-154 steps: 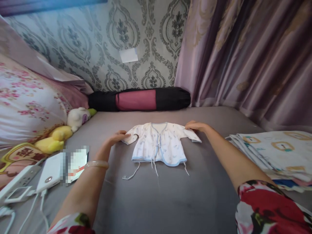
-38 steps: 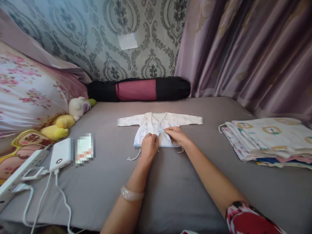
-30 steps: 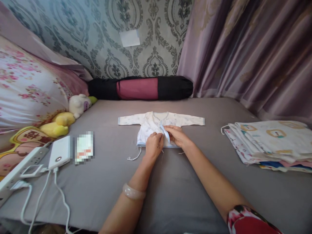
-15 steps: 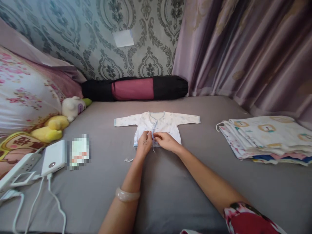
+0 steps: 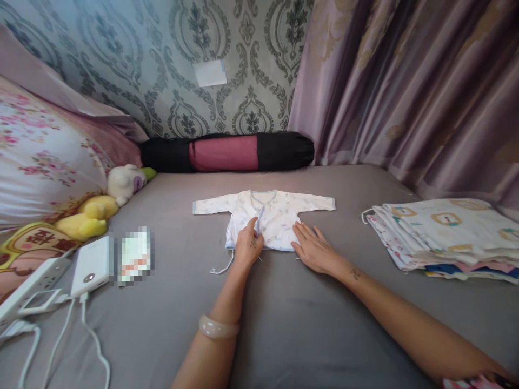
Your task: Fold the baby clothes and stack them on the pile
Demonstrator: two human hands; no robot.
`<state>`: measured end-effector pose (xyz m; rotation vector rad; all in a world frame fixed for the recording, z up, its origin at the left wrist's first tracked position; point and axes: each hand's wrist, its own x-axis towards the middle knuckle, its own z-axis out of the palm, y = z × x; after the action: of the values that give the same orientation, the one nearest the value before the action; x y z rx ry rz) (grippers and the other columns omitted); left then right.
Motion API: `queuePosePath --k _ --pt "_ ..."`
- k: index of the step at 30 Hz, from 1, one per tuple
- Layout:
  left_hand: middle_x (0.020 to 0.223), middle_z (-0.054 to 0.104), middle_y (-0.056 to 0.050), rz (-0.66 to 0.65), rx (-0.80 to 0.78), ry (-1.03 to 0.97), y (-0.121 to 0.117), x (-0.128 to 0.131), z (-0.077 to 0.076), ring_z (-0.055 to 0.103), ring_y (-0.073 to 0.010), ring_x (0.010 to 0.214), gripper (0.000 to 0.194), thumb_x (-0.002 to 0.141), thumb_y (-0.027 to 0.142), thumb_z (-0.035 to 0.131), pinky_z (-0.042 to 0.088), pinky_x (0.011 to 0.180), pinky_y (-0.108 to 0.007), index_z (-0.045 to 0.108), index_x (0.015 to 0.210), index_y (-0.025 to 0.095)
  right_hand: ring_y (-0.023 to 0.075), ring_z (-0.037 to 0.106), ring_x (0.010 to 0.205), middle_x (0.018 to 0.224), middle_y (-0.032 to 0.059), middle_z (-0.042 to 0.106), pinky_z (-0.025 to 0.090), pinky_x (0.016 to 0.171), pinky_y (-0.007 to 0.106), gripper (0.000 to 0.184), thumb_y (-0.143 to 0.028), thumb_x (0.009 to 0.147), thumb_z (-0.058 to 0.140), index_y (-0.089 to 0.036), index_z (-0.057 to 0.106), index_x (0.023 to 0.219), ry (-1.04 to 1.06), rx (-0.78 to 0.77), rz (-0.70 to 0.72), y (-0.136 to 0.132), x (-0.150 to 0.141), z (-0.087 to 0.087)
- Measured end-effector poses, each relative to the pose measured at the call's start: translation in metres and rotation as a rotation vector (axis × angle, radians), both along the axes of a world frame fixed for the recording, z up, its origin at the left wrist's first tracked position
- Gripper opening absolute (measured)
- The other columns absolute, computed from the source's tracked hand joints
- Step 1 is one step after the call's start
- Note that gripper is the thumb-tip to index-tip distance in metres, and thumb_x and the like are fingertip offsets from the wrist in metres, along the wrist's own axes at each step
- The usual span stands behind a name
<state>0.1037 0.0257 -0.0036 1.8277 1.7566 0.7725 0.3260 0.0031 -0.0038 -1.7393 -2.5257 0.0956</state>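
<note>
A small white baby shirt (image 5: 279,216) with a faint print and light blue trim lies spread flat, both sleeves stretched out sideways. My left hand (image 5: 248,246) is closed at the lower front, thumb and fingers around the blue-trimmed front edge. Open and flat, my right hand (image 5: 315,249) rests at the shirt's lower right side, fingertips on the cloth. A thin white tie string (image 5: 224,270) trails from the lower left hem onto the sheet.
Folded printed cloths (image 5: 450,232) are stacked at the right. On the left lie a white power bank (image 5: 92,265), a power strip (image 5: 36,281), cables and plush toys (image 5: 83,216). A black and pink roll bag (image 5: 227,153) lies along the wall.
My right hand has left the shirt's middle and moved right to its side, opening flat. My left hand stays at the front edge. The view has shifted slightly.
</note>
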Motion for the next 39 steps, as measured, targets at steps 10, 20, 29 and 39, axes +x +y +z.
queuePosePath --k 10,20,29,39 --pt "0.088 0.068 -0.008 0.172 0.136 0.238 0.0 0.001 0.012 0.06 -0.0221 0.092 0.024 0.097 0.028 0.04 0.04 0.08 -0.031 0.062 0.101 0.018 0.0172 0.065 0.092 0.098 0.006 0.073 0.04 0.074 0.022 0.03 -0.02 0.089 0.044 -0.019 0.074 0.089 0.223 -0.088 -0.016 0.128 -0.071 0.051" --pt "0.109 0.058 -0.012 0.348 -0.033 0.365 0.009 -0.038 0.011 0.054 -0.0263 0.101 0.034 0.09 0.015 0.043 0.041 0.086 -0.034 0.068 0.112 0.024 0.0225 0.069 0.088 0.093 0.0111 0.074 0.047 0.065 0.024 0.025 -0.028 0.073 0.067 -0.016 0.074 0.094 0.108 -0.301 -0.238 0.188 -0.103 0.035" --pt "0.097 0.064 -0.013 0.262 -0.117 0.306 0.011 -0.043 0.009 0.061 -0.0252 0.092 0.038 0.098 0.03 0.032 0.043 0.077 -0.032 0.064 0.118 0.024 0.0249 0.07 0.08 0.088 0.0144 0.074 0.049 0.06 0.025 0.031 -0.019 0.069 0.067 -0.011 0.073 0.098 0.061 -0.389 -0.16 0.19 -0.108 0.045" --pt "0.11 0.064 -0.015 0.327 -0.231 0.279 0.01 -0.05 0.016 0.064 -0.0282 0.094 0.037 0.095 0.027 0.04 0.046 0.079 -0.036 0.059 0.126 0.028 0.0283 0.063 0.111 0.114 0.0189 0.069 0.049 0.084 0.03 0.044 -0.015 0.072 0.064 -0.013 0.069 0.116 -0.103 -0.209 -0.23 0.182 -0.109 0.049"
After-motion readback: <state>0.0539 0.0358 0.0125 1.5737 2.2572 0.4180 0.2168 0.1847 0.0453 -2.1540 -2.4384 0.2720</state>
